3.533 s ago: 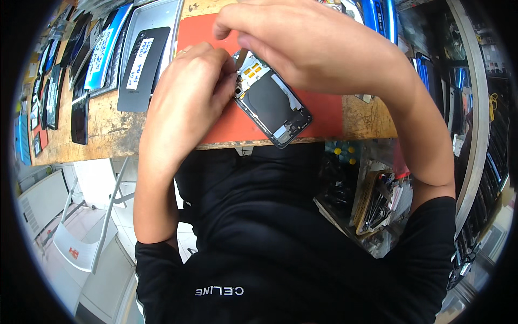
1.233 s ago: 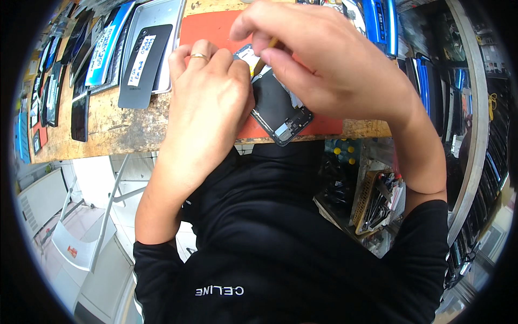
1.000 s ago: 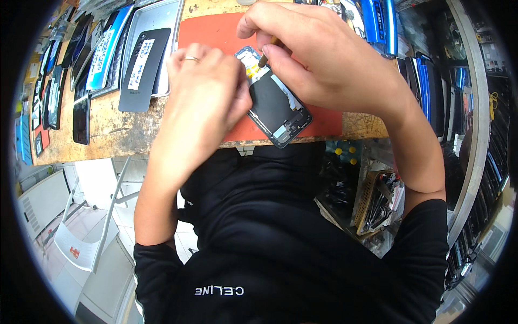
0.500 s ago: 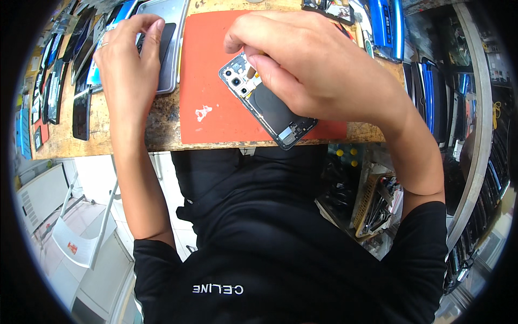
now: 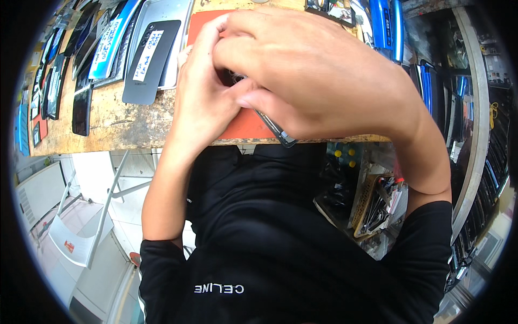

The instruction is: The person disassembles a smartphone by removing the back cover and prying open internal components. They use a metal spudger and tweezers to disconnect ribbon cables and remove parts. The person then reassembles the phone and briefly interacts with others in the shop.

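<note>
An opened smartphone (image 5: 277, 129) lies tilted on the orange-red mat (image 5: 245, 127), mostly hidden under my hands; its lower side edge and corner show. My left hand (image 5: 204, 89) curves round the phone's upper left end, fingers bent and thumb toward the right hand. Over the phone arches my right hand (image 5: 307, 75), its fingers curled in and the thumb bent against the left hand. Whatever sits between the right fingertips is hidden. Left of the hands, a dark grey phone back cover (image 5: 141, 93) with a white handwritten label rests partly on a pale tray (image 5: 171, 70).
Several phones and panels crowd the left of the worn wooden bench (image 5: 116, 127), among them a dark phone (image 5: 81, 110) and a labelled blue package (image 5: 108, 51). Blue packages (image 5: 384, 27) stand at the back right. Below are a basket (image 5: 364, 202) and a white folding chair (image 5: 75, 237).
My left hand has left the back cover on the tray and moved right to the phone. The cover now lies nearer, in full sight. My right hand stays over the phone, slightly lower.
</note>
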Action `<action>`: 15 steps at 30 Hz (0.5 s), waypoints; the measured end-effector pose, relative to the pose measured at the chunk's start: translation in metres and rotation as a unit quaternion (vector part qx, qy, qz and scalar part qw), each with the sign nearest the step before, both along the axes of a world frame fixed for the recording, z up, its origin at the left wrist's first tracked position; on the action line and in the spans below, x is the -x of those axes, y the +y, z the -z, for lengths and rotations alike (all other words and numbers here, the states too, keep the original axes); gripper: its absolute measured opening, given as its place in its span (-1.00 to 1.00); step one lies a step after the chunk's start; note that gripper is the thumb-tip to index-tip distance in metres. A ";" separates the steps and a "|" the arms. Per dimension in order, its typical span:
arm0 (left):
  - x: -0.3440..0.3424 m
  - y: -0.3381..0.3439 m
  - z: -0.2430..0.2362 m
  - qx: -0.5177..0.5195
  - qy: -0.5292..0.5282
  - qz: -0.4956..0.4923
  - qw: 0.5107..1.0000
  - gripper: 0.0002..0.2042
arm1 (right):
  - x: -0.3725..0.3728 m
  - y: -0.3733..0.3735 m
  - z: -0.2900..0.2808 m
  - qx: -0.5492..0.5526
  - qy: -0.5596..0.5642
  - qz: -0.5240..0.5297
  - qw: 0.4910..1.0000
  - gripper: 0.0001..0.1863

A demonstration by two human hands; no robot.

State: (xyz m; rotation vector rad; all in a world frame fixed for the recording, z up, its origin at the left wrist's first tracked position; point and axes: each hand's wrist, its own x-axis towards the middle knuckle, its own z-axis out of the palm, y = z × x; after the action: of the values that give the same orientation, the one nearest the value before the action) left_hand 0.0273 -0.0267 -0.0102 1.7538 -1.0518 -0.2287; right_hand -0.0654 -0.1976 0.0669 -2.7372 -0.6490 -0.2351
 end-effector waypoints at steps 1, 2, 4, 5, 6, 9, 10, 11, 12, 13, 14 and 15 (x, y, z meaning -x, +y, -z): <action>0.000 0.003 0.000 -0.025 -0.064 -0.027 0.997 -0.27 | 0.000 -0.001 -0.001 0.007 -0.001 0.008 1.000 -0.82; 0.001 0.006 -0.001 -0.032 -0.110 -0.046 0.992 -0.30 | 0.001 -0.001 -0.003 0.015 -0.002 0.017 1.000 -0.81; -0.004 0.016 -0.007 -0.058 -0.235 -0.054 0.969 -0.39 | 0.003 -0.006 -0.007 -0.028 -0.012 0.010 0.999 -0.80; -0.005 0.025 -0.012 -0.072 -0.120 -0.030 0.990 -0.58 | 0.005 -0.007 -0.009 -0.040 -0.011 0.013 0.999 -0.80; -0.008 0.028 -0.015 -0.073 -0.115 -0.038 0.990 -0.76 | 0.006 -0.008 -0.011 -0.032 0.003 0.024 0.999 -0.80; -0.010 0.035 -0.023 -0.141 -0.213 -0.043 0.966 -0.86 | 0.006 -0.012 -0.014 0.046 0.058 0.055 0.996 -0.82; -0.009 0.033 -0.023 -0.146 -0.226 -0.032 0.963 -0.87 | 0.004 -0.012 -0.012 0.003 0.044 0.028 0.999 -0.82; -0.008 0.030 -0.023 -0.150 -0.239 -0.021 0.959 -0.88 | -0.001 -0.012 -0.009 -0.051 -0.006 -0.010 0.999 -0.81; -0.006 0.027 -0.023 -0.138 -0.247 -0.016 0.959 -0.87 | 0.000 -0.013 -0.008 -0.081 -0.010 -0.024 0.996 -0.81; -0.004 0.025 -0.023 -0.140 -0.249 -0.006 0.958 -0.87 | 0.000 -0.014 -0.006 -0.096 -0.003 -0.023 0.995 -0.81; -0.002 0.022 -0.022 -0.138 -0.252 0.004 0.958 -0.88 | 0.001 -0.015 -0.004 -0.090 0.011 0.000 0.996 -0.81; -0.001 0.020 -0.022 -0.146 -0.255 0.012 0.956 -0.89 | 0.002 -0.018 -0.003 -0.058 0.063 0.038 0.996 -0.80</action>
State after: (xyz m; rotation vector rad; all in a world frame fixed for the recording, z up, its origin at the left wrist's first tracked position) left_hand 0.0281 -0.0067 0.0122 2.1303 -1.4670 0.0676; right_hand -0.0672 -0.2153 0.0695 -2.6420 -0.4819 -0.1114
